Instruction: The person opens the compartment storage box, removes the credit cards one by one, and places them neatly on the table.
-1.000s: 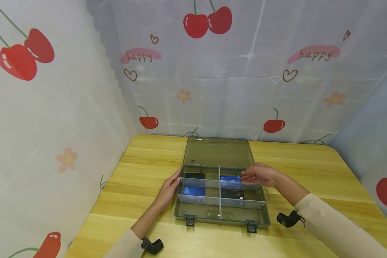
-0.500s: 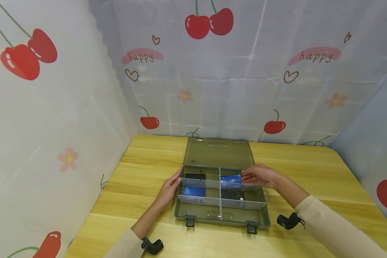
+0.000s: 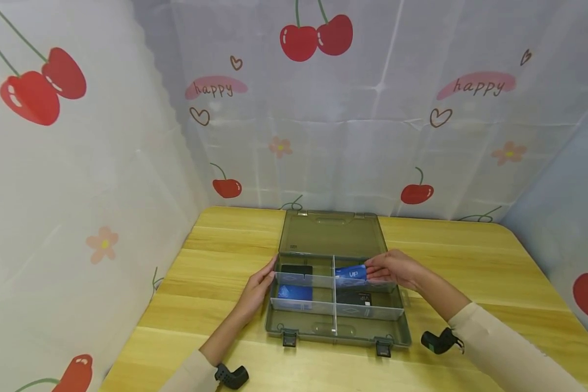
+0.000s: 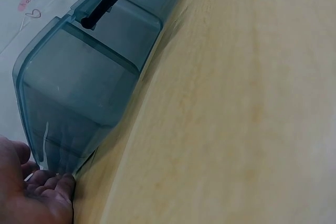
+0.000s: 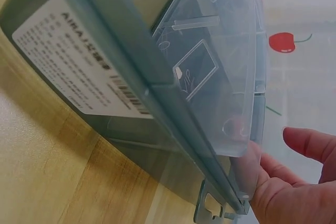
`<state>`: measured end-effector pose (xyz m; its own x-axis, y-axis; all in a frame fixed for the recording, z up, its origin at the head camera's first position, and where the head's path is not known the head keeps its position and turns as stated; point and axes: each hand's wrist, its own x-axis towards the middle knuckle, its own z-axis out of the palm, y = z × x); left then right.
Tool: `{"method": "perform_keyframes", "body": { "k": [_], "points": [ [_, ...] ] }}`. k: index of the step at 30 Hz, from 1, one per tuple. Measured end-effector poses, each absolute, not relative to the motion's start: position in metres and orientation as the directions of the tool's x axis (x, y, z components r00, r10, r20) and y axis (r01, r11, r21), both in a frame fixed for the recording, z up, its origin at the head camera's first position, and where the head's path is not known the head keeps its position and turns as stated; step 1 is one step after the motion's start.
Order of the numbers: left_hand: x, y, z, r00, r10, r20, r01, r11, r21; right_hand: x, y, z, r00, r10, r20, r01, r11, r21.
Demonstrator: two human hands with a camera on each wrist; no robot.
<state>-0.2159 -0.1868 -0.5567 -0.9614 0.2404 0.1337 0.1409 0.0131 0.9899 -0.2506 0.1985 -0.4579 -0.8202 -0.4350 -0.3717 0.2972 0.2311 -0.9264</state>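
Observation:
An open grey-green translucent organizer box [image 3: 338, 338] holds cards in its compartments. In the back right compartment a blue VIP card [image 3: 351, 273] leans, its right edge pinched by my right hand [image 3: 396, 268]. Seen from the right wrist, those fingers [image 5: 270, 169] reach in over the wall, partly hidden. My left hand [image 3: 253, 288] rests against the box's left side near its back corner; its fingers [image 4: 52, 187] touch the wall low down. A black card [image 3: 296, 269] lies back left, another blue card [image 3: 295, 292] in front of it, and a black VIP card [image 3: 355, 298] middle right.
The see-through lid [image 3: 330, 231] lies folded back toward the patterned curtain [image 3: 333, 136]. Two dark latches [image 3: 289, 338] hang at the box's front. Clear dividers [image 3: 301, 306] separate the compartments. Light wooden tabletop [image 3: 215, 256] surrounds the box.
The blue VIP card at the back right has tilted up, its right edge raised and its face turned more toward me. My left hand and the box have hardly moved.

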Motion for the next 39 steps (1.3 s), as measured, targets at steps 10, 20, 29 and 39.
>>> {"method": "perform_keyframes", "body": {
  "k": [10, 20, 29, 39],
  "points": [
    [-0.213, -0.186, -0.556, -0.963, 0.227, 0.145, 0.148, -0.002, 0.989, -0.244, 0.192, -0.461, -0.877, -0.359, -0.32, 0.223, 0.285, -0.932],
    [-0.214, -0.183, -0.557, -0.962, 0.222, 0.161, 0.167, 0.007, 0.986, -0.241, 0.183, -0.459, -0.927, -0.28, -0.25, 0.158, 0.313, -0.937],
    [-0.214, -0.183, -0.556, -0.96, 0.226, 0.164, 0.171, 0.009, 0.985, -0.245, 0.175, -0.457, -0.929, -0.271, -0.25, 0.144, 0.358, -0.922],
    [-0.213, -0.184, -0.555, -0.966, 0.209, 0.153, 0.162, 0.026, 0.986, -0.246, 0.176, -0.46, -0.933, -0.264, -0.245, 0.137, 0.37, -0.919]
  ]
}}
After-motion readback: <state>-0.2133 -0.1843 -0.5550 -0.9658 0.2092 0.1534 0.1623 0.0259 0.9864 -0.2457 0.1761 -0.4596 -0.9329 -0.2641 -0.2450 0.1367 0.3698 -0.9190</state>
